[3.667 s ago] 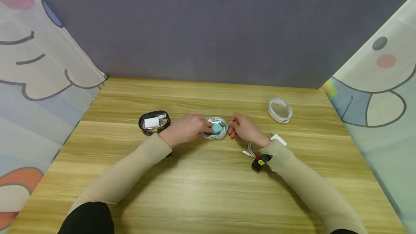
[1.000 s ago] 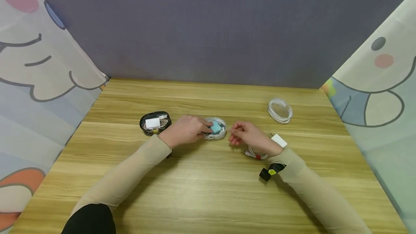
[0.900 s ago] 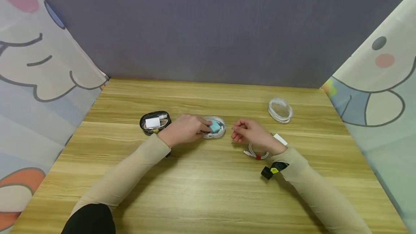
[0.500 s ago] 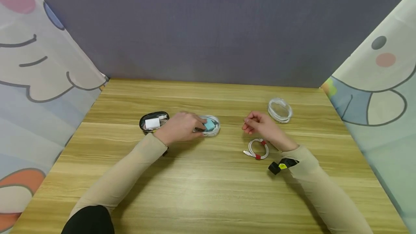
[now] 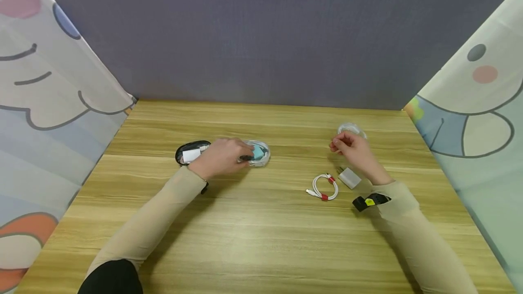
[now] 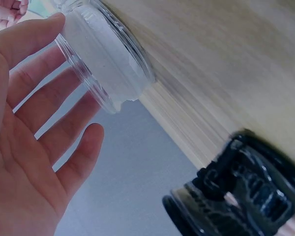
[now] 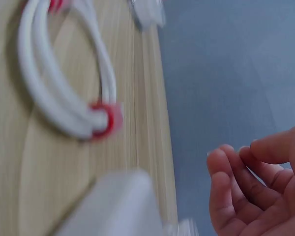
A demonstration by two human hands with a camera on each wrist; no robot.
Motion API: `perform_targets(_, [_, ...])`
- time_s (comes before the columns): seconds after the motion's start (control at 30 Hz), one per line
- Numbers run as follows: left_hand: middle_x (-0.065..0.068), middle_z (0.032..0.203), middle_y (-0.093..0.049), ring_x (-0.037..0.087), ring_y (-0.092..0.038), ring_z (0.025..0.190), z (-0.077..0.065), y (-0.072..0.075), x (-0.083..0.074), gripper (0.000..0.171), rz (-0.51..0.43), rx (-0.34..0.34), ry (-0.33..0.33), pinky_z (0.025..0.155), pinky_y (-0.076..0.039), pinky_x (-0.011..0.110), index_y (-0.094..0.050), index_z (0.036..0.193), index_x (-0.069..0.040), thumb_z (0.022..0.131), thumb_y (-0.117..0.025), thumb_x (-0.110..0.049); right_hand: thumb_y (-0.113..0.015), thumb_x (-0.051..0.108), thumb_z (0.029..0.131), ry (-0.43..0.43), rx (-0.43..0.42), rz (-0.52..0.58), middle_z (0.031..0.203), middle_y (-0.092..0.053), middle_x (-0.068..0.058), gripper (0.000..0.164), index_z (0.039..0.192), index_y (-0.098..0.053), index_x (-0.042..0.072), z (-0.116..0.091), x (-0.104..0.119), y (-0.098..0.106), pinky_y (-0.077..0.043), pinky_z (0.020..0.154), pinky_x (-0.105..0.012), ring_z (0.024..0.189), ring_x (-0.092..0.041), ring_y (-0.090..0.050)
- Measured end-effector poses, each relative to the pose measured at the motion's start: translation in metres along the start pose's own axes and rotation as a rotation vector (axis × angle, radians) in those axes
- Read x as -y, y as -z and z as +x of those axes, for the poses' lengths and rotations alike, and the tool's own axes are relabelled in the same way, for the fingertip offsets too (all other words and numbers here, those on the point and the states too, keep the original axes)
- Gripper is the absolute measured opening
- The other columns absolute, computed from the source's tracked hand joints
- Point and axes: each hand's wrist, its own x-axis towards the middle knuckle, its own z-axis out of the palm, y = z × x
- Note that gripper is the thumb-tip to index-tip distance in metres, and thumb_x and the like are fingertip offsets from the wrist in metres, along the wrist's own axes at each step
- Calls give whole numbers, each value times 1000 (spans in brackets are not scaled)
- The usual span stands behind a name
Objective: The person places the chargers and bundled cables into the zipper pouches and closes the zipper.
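Note:
My left hand (image 5: 224,157) holds a round clear pouch (image 5: 265,157) by its left side, thumb and fingers on its edge. Inside it a light-blue block (image 5: 258,152) shows. The left wrist view has the pouch (image 6: 105,54) from the side. A small dark piece lies by the left fingertips; its kind is unclear. Partly behind the left hand is a black-edged pouch (image 5: 190,155) with a white block and cable in it. My right hand (image 5: 354,149), fingers loosely curled around nothing, is above the table, partly covering another round clear case (image 5: 347,127).
A coiled white cable (image 5: 314,186) with red ties lies on the wooden table (image 5: 245,239). Right of it is a white plug adapter (image 5: 350,178) with prongs. A grey panel (image 5: 261,35) stands behind the table, with printed curtains (image 5: 482,126) at both sides.
The left hand has shifted the clear pouch leftward, nearer the black-edged pouch. My right hand has moved right and back, away from that pouch, uncovering the coiled cable and adapter.

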Motion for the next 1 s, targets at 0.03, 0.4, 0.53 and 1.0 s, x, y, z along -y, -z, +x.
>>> perform_targets(0.03, [4, 117, -71, 21, -68, 105, -1, 0, 1, 30, 2, 1, 3, 84, -57, 41, -76, 113, -15, 86, -79, -27, -53, 15, 105, 13, -24, -35, 100, -67, -25, 24, 104, -61, -8, 0, -3, 3, -56, 72, -29, 86, -27, -67])
perform_targets(0.4, [1, 115, -72, 19, -68, 102, -3, 4, 8, 24, -2, 14, 0, 79, -57, 39, -76, 108, -17, 86, -79, -25, -57, 11, 101, 67, -186, -298, 108, -65, -26, 20, 110, -64, -6, 0, -24, 28, -47, 82, -41, 104, -40, -60])
perform_targets(0.53, [-3, 108, -72, 15, -67, 95, -1, 2, 7, 19, -18, -15, -23, 73, -56, 37, -75, 104, -20, 87, -79, -28, -62, 3, 95, 118, -221, -386, 117, -59, -31, 21, 113, -64, -7, -1, -30, 33, -47, 82, -56, 102, -46, -58])
perform_targets(1.0, [-6, 111, -72, 13, -66, 98, 33, 2, -24, 22, -221, 17, -67, 82, -53, 32, -77, 112, -20, 95, -69, -32, -76, 12, 86, 63, -14, -543, 146, -39, -35, 55, 132, -55, -9, 6, -41, 42, -28, 106, -65, 131, -56, -35])
